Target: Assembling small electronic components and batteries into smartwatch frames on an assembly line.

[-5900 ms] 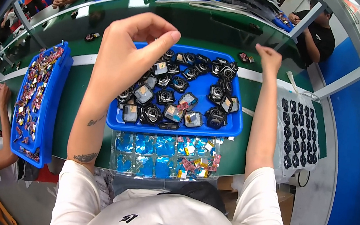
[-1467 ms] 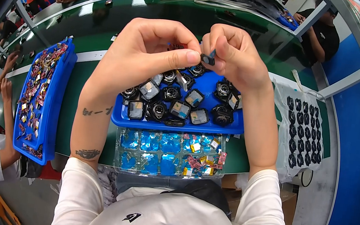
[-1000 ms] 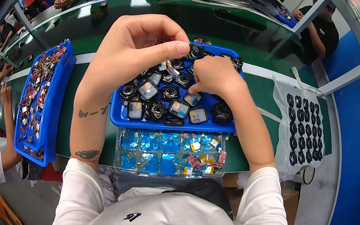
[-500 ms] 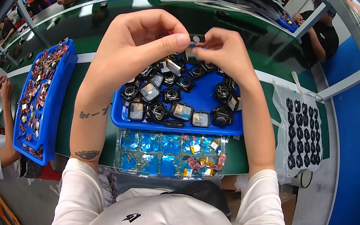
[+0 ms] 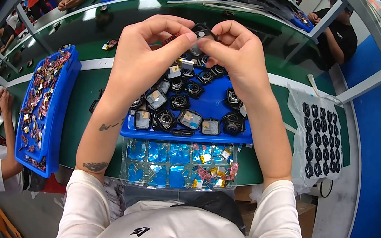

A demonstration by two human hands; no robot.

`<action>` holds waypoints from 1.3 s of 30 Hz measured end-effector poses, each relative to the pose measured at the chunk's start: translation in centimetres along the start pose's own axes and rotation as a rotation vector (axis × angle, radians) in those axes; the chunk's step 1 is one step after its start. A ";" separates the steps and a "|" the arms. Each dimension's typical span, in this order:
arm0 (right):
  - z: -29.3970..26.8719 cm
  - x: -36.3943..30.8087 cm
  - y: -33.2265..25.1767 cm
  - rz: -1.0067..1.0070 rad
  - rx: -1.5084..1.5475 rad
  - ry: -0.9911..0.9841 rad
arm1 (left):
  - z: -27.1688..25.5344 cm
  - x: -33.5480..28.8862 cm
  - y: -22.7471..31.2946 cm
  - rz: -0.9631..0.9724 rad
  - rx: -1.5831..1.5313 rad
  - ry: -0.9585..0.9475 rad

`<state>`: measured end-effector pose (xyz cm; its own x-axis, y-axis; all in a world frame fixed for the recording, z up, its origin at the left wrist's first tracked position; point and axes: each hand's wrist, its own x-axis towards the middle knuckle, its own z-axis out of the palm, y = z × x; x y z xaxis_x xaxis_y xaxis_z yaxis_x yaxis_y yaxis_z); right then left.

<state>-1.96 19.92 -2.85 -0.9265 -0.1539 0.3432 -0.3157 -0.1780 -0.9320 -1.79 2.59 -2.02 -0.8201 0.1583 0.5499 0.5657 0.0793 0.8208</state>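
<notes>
Above the far side of a blue bin (image 5: 213, 95), both hands grip a black smartwatch case (image 5: 204, 31) with a pale round spot on it. My left hand (image 5: 155, 41) pinches its left side between thumb and fingers, and a bit of red circuit board (image 5: 169, 39) shows by those fingers. The right side is held by my right hand (image 5: 239, 50), its thumb across the case's lower edge. Below them in the bin lie several black watch cases (image 5: 165, 118), some with small batteries (image 5: 187, 65) showing. My hands hide part of the bin's far end.
Nearest me is a clear compartment tray (image 5: 142, 181) of blue film pieces and small batteries. A blue bin of red circuit boards (image 5: 61, 115) stands left. On the right, black round parts (image 5: 319, 137) lie in rows on a white sheet. Co-workers sit across the bench and at left.
The case has come into clearer view, turned between my hands. My right fingers were blurred beside a bit of blue and now grip the case's edge. The bin has shifted slightly.
</notes>
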 end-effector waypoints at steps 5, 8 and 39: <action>0.9 -0.4 -0.3 -0.110 -0.061 0.011 | 0.0 -0.2 0.2 -0.004 0.079 0.034; 1.0 -0.5 -0.3 -0.145 -0.104 -0.007 | 0.0 -0.1 0.2 -0.013 0.078 0.059; 0.9 -0.4 -0.6 -0.218 0.070 0.141 | -0.2 -0.4 0.8 -0.038 0.056 0.023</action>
<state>-1.24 19.25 -2.35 -0.8589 0.0312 0.5112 -0.5009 -0.2595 -0.8257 -1.00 2.44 -1.56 -0.8424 0.1318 0.5224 0.5375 0.1398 0.8316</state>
